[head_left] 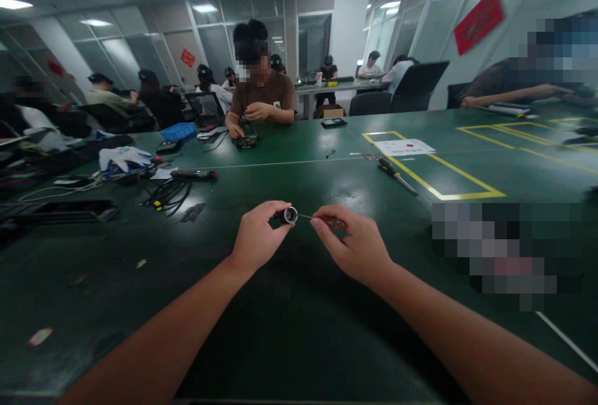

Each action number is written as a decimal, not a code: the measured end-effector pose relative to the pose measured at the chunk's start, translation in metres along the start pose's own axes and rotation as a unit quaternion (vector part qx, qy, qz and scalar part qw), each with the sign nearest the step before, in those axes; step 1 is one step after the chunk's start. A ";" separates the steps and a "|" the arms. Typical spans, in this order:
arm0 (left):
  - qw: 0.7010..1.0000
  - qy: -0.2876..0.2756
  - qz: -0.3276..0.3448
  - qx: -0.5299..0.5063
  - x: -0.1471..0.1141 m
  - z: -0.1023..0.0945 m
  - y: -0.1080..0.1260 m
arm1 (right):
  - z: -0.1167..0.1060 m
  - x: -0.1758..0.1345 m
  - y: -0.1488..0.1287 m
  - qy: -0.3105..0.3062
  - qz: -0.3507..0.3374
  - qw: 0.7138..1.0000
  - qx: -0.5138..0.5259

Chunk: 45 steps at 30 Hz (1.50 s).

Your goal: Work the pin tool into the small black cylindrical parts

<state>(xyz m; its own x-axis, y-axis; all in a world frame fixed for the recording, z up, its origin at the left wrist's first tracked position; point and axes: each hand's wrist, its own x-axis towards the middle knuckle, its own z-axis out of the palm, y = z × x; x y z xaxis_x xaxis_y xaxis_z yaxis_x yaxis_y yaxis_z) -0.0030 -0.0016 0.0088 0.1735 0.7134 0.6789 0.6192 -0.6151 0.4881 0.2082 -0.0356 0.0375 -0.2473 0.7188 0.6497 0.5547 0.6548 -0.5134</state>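
Head camera view: you work over a green table (261, 343) in a busy room, your left hand (256, 238) closed around a dark cylindrical part (288, 215), its silver-rimmed open end facing you. At 3 o'clock from it, your right hand (359, 244) pinches the brownish handle of a slim tool (334, 223); its thin shaft points at the rim, though whether the tip touches cannot be told. The part sits just ahead of your fingers, above the tabletop. At 2 o'clock lies a yellow-and-black screwdriver (397, 176), with a white printed sheet (404, 147) beyond it, across yellow tape (460, 179). A coiled black cable (169, 196) rests at 9 o'clock; white-and-blue gloves (124, 160) and, farther off, a blue bin (178, 130) stand toward 10. Across the table, just short of 12, a co-worker in a brown shirt (261, 96) bends over a dark device (246, 142).
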 end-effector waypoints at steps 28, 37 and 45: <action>0.999 -0.029 -0.023 -0.002 -0.001 0.001 0.002 | -0.002 0.001 -0.002 -0.031 -0.006 0.999 -0.014; 1.000 -0.023 -0.015 0.002 -0.001 0.001 0.000 | -0.002 0.001 -0.003 -0.026 -0.007 0.999 -0.018; 0.999 -0.031 -0.010 0.004 0.000 0.000 0.003 | -0.002 0.001 -0.005 -0.038 0.005 0.999 -0.019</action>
<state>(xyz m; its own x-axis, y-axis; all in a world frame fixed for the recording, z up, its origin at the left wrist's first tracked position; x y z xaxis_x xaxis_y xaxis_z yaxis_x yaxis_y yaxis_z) -0.0016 -0.0036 0.0101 0.2074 0.7456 0.6333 0.6291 -0.5975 0.4973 0.2071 -0.0385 0.0423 -0.2992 0.7424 0.5995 0.5871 0.6385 -0.4977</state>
